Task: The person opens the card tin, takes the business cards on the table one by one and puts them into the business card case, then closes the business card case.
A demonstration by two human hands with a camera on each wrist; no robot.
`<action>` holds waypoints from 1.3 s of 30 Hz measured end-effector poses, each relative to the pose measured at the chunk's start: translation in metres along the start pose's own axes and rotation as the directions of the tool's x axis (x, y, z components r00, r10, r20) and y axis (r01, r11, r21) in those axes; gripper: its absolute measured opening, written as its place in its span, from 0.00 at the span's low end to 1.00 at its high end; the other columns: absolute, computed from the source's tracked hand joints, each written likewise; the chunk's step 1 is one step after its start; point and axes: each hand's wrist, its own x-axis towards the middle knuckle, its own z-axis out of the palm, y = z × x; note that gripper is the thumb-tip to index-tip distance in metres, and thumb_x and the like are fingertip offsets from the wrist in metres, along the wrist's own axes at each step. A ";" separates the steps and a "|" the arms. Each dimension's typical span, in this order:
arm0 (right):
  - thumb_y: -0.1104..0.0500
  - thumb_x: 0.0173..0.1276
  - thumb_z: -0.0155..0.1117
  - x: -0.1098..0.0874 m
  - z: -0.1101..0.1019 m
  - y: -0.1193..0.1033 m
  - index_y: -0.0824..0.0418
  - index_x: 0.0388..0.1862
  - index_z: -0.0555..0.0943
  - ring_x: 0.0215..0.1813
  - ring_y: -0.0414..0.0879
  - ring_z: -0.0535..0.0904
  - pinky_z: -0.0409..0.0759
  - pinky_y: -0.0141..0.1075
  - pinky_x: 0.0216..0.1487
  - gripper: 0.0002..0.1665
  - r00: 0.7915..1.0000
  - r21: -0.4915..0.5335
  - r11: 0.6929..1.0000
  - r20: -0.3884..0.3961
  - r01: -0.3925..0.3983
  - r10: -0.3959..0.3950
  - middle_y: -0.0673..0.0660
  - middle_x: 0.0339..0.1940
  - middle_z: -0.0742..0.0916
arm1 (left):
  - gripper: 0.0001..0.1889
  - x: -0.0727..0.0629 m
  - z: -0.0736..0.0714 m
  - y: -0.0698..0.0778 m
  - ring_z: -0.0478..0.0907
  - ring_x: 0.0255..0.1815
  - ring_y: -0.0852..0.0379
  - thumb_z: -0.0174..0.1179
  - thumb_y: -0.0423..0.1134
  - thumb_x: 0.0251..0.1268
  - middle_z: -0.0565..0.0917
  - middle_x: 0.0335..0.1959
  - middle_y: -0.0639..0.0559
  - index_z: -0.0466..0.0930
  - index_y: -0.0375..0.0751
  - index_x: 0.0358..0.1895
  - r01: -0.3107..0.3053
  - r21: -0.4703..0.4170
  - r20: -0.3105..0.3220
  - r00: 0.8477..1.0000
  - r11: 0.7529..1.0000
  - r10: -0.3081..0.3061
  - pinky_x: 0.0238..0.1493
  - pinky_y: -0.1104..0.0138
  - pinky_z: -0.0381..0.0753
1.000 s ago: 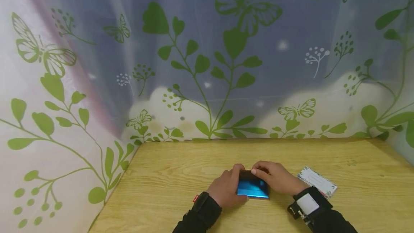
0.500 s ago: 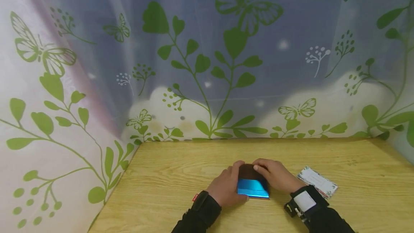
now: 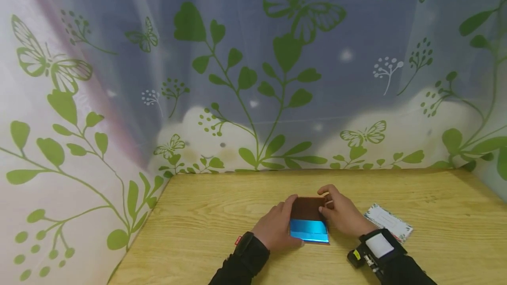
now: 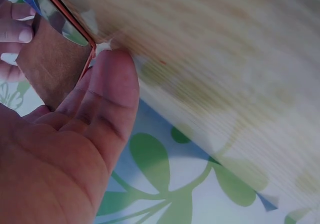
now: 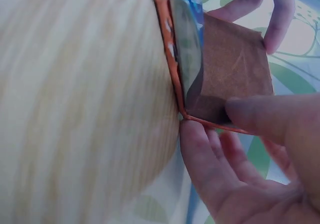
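A small folding mirror (image 3: 309, 231) lies on the table with its glossy blue face up. Its brown-lined cover (image 3: 307, 208) stands raised at the far side, and an orange edge (image 5: 172, 68) shows in the right wrist view. My left hand (image 3: 274, 227) grips the left side, thumb at the near edge and fingers up along the cover. My right hand (image 3: 341, 213) holds the cover's right edge, thumb (image 5: 260, 115) on the brown lining and other fingers behind; its index finger is lifted and bent. In the left wrist view, a finger (image 4: 117, 76) touches the mirror's corner.
A white card (image 3: 388, 222) with a leafy border lies right of the right hand, partly behind the wrist strap (image 3: 380, 245). The wood-grain table (image 3: 206, 201) meets a leaf-and-butterfly curtain (image 3: 222, 78) at the back and left.
The mirror's cover has swung up and away, and more brown lining shows. The right hand has moved slightly up with it and its index finger has lifted. The left hand stays in place.
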 end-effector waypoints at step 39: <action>0.63 0.76 0.63 0.003 -0.006 0.010 0.80 0.70 0.70 0.54 0.58 0.82 0.82 0.55 0.55 0.31 0.997 -0.118 0.993 0.083 0.009 0.001 0.65 0.54 0.84 | 0.53 0.003 -0.011 -0.001 0.61 0.80 0.46 0.69 0.65 0.60 0.61 0.82 0.50 0.58 0.44 0.83 -0.020 0.139 0.167 0.986 0.990 -0.004 0.77 0.59 0.64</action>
